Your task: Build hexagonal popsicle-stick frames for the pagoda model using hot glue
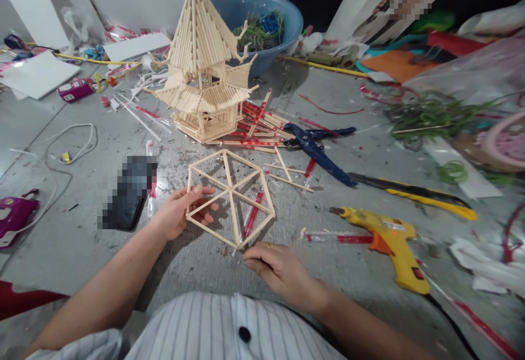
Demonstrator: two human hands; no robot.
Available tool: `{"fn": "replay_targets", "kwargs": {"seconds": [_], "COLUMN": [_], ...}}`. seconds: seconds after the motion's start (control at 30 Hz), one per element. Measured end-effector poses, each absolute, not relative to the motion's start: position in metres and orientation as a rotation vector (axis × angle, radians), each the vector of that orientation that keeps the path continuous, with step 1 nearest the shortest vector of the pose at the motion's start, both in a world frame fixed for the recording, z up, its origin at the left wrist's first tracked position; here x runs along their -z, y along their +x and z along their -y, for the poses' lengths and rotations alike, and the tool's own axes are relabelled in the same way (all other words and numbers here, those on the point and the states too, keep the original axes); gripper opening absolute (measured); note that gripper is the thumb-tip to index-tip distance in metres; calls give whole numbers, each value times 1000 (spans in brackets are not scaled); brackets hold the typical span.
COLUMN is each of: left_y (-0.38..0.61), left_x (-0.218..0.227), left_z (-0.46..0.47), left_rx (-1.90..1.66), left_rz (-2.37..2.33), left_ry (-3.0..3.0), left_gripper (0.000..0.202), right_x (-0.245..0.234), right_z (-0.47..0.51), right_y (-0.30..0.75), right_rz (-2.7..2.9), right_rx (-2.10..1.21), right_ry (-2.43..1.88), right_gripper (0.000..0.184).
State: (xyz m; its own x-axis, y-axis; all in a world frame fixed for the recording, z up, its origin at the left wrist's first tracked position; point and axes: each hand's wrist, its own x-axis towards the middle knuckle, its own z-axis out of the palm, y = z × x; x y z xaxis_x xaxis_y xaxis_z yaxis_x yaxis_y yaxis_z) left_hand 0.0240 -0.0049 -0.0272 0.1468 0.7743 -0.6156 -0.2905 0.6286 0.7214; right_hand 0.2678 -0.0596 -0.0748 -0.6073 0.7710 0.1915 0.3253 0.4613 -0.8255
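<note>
- A striped shirt [213, 327] fills the near edge, straight below the hexagon frame [230, 196] of thin sticks.
- A dark phone [128, 193] lies just left of the frame.
- The left hand [180, 213] clasps the frame's left side, thumb on top and fingers curled beneath.
- A stick pagoda [200, 70] stands behind the frame.
- The right hand [275, 268] is at the frame's near corner with its fingertips bunched together. I cannot tell whether they grip it.
- A yellow glue gun [394, 246] lies well right of the frame.
</note>
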Motion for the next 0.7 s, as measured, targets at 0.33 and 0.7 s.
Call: {"fn": "replay_targets", "kwargs": {"seconds": [0.33,0.7], "left_y": [27,28], "left_x": [25,26], "left_z": [6,6], "left_rx": [-813,-857], "left_rz": [-1232,-1206], "left_ry": [545,541], "left_gripper": [25,29], "right_x": [76,67], "right_z": [62,60], "right_y": [268,269], "right_rz": [2167,2134], "right_rx": [-986,-951], "right_ry": [-883,-788], "right_gripper": [36,54]}}
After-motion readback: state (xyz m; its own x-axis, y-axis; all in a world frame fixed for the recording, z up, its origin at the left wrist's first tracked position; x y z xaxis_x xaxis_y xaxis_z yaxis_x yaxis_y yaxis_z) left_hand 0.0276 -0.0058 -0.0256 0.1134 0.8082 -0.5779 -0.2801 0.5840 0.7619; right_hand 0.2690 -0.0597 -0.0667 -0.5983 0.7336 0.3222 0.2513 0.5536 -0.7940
